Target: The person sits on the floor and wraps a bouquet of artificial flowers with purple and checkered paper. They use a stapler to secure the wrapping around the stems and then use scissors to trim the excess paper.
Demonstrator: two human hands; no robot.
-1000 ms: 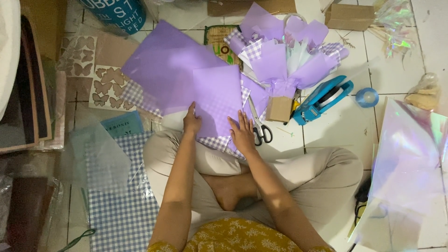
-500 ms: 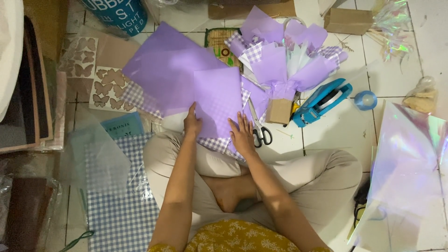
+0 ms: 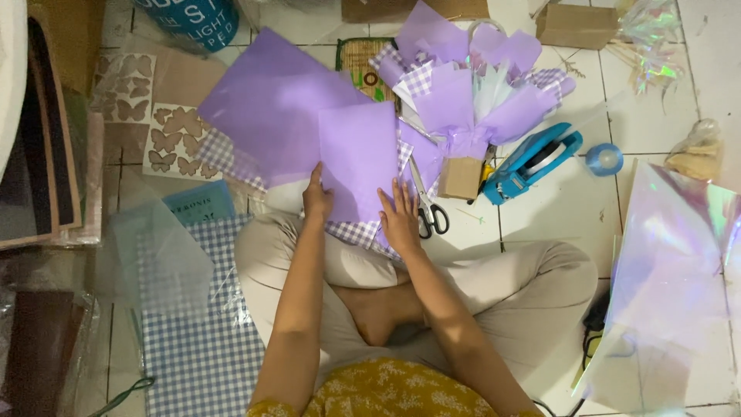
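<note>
Head view, looking straight down: both hands lie flat on a small lavender sheet [image 3: 359, 158] that rests on the floor just ahead of the person's crossed legs. The left hand [image 3: 316, 199] sits at the sheet's lower left edge, fingers together and curled lightly over the border, thumb side toward the paper; whether it pinches the edge or only presses it I cannot tell. The right hand [image 3: 400, 218] is spread, palm down, fingers fanned and pointing away from the body, holding down the sheet's lower right corner. Neither grip encloses anything.

From both hands the sheet runs away from the body, its long axis roughly in line with the forearms, its near edge under the fingers. Beneath it shows a checked lilac paper [image 3: 356, 232], peeking out at the near edge between the wrists. A larger lavender sheet [image 3: 266, 104] lies partly under it, spreading to the left and farther out.

Scissors [image 3: 427, 210] lie just beside the right hand, so that hand is the nearer. Beyond them stands a wrapped lavender bouquet [image 3: 463, 100], then a blue tape dispenser [image 3: 532, 161] and a blue tape roll [image 3: 603, 159], well apart to the right.
</note>
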